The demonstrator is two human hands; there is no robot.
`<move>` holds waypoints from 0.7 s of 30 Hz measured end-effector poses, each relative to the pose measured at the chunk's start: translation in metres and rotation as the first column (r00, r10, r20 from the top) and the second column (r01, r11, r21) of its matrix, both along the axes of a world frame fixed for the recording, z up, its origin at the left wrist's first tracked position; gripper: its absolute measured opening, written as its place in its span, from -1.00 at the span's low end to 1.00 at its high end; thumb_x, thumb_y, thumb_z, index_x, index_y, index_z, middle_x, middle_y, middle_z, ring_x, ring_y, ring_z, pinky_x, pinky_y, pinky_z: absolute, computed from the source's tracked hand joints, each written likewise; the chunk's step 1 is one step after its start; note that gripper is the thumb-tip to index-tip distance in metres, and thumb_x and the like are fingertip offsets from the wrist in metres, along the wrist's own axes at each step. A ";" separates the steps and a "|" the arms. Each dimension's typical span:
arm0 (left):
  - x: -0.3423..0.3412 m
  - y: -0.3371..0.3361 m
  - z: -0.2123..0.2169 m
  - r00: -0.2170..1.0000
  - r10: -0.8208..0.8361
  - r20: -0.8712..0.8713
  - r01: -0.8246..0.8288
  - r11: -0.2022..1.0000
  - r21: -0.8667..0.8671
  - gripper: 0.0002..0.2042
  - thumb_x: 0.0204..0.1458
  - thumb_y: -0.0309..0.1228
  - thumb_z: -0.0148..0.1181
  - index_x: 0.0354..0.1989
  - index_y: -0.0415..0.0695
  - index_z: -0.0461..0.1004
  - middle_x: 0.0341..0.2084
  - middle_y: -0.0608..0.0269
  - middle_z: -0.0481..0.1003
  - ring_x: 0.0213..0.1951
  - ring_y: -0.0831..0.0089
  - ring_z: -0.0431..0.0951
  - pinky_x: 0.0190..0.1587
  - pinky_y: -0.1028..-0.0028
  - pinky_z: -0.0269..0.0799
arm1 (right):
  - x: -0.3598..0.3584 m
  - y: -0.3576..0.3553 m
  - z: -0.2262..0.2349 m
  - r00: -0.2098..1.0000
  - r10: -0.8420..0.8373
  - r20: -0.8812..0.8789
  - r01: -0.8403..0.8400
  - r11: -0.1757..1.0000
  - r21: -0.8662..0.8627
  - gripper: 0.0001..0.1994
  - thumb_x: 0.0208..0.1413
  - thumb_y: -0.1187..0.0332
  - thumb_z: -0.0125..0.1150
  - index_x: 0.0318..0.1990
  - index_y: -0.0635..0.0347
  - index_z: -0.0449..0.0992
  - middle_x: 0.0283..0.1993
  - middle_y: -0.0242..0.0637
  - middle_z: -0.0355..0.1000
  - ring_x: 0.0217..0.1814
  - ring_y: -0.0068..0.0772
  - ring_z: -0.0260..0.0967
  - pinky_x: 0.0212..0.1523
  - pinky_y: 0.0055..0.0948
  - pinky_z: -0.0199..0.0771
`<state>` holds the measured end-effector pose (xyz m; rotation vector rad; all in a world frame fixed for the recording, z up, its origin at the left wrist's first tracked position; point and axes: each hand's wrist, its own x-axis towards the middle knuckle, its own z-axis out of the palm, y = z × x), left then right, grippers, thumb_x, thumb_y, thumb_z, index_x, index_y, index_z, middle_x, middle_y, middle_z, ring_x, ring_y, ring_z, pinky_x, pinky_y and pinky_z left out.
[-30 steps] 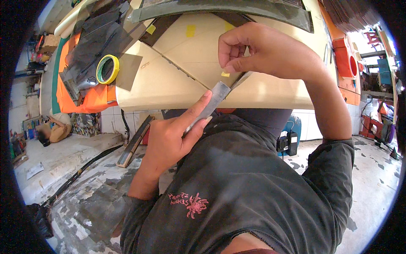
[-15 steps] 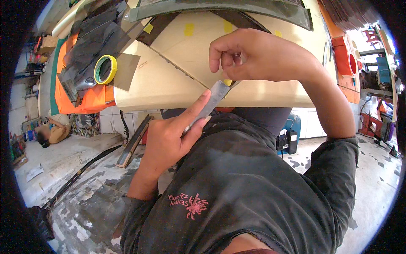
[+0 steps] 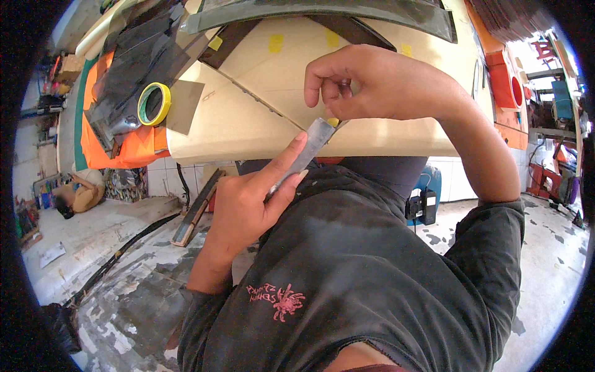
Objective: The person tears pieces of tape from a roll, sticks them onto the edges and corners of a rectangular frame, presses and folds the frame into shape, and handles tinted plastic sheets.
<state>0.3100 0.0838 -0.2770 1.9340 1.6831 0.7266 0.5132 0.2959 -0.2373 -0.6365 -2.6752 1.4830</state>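
Observation:
My left hand (image 3: 245, 204) is closed round a flat grey bar (image 3: 316, 137), its index finger stretched along one side and its thumb on the other. The bar's squared end points up at the table's near edge. Beyond that end, my right hand (image 3: 359, 84) hangs bent at the wrist, with its fingers curled in; whatever they pinch is hidden. A small yellow piece (image 3: 333, 122) shows just below the right hand, beside the bar's end. A thin dark strip (image 3: 260, 99) runs slantwise over the cream-covered table (image 3: 235, 133) toward the bar.
A yellow roll of tape (image 3: 154, 104) rests on dark translucent sheets (image 3: 133, 68) at left, over orange material (image 3: 133, 149). A long dark glossy strip (image 3: 322, 15) spans the far side. At right stands a red-orange box (image 3: 505, 80). A person (image 3: 87, 192) is low down at far left.

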 end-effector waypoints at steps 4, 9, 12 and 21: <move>0.002 0.001 -0.001 1.000 -0.006 -0.004 0.006 1.000 0.008 -0.44 0.26 -0.35 0.36 0.46 0.08 0.47 -0.58 0.08 0.61 -0.67 0.24 0.53 -0.51 0.29 0.43 | 0.003 0.002 0.000 0.999 0.026 -0.040 -0.026 1.000 0.004 -0.82 0.18 0.44 0.29 -0.08 0.24 0.61 -0.41 -0.42 0.43 -0.31 -0.54 0.35 -0.21 -0.42 0.40; 0.004 0.001 -0.001 1.000 0.000 0.014 -0.001 1.000 0.006 -0.43 0.26 -0.36 0.36 0.46 0.10 0.47 -0.58 0.08 0.61 -0.67 0.26 0.53 -0.51 0.30 0.43 | 0.004 0.004 -0.001 0.999 0.026 -0.019 -0.026 0.999 -0.035 -0.82 0.19 0.42 0.34 -0.08 0.26 0.60 -0.42 -0.40 0.46 -0.35 -0.57 0.37 -0.29 -0.44 0.39; 0.005 0.002 -0.001 1.000 -0.005 0.018 0.005 0.999 0.032 -0.43 0.25 -0.37 0.37 0.47 0.10 0.46 -0.58 0.08 0.61 -0.67 0.25 0.53 -0.50 0.30 0.44 | 0.005 0.004 -0.001 1.000 0.021 -0.011 -0.021 0.998 -0.058 -0.80 0.19 0.42 0.34 -0.07 0.27 0.60 -0.42 -0.41 0.47 -0.34 -0.58 0.38 -0.28 -0.45 0.38; 0.005 0.001 0.000 1.000 0.000 0.031 -0.001 1.000 0.013 -0.42 0.25 -0.36 0.37 0.47 0.12 0.46 -0.58 0.06 0.60 -0.67 0.24 0.53 -0.50 0.29 0.44 | 0.006 0.003 -0.002 0.999 -0.042 0.006 0.042 0.991 -0.125 -0.79 0.21 0.43 0.33 -0.04 0.26 0.57 -0.43 -0.44 0.48 -0.33 -0.61 0.37 -0.26 -0.47 0.36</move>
